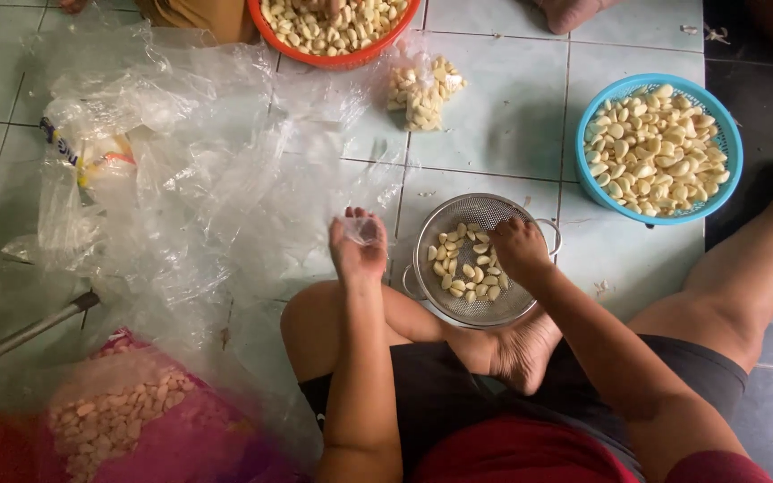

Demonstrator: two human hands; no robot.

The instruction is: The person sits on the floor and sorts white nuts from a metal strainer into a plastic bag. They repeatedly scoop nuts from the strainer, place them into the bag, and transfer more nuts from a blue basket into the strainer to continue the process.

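Left grip (357, 248) pinching plastic bag (364, 230) — right grip (518, 250) closed on garlic cloves (465, 268) in strainer (494, 211).

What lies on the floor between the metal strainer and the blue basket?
In the head view, only bare tile separates the metal strainer from the blue basket; nothing sits there.

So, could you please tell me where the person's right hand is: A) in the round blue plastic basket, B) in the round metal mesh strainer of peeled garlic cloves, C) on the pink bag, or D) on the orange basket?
B: the right hand reaches into the round metal mesh strainer among the peeled garlic cloves, while the left hand holds a small clear plastic bag.
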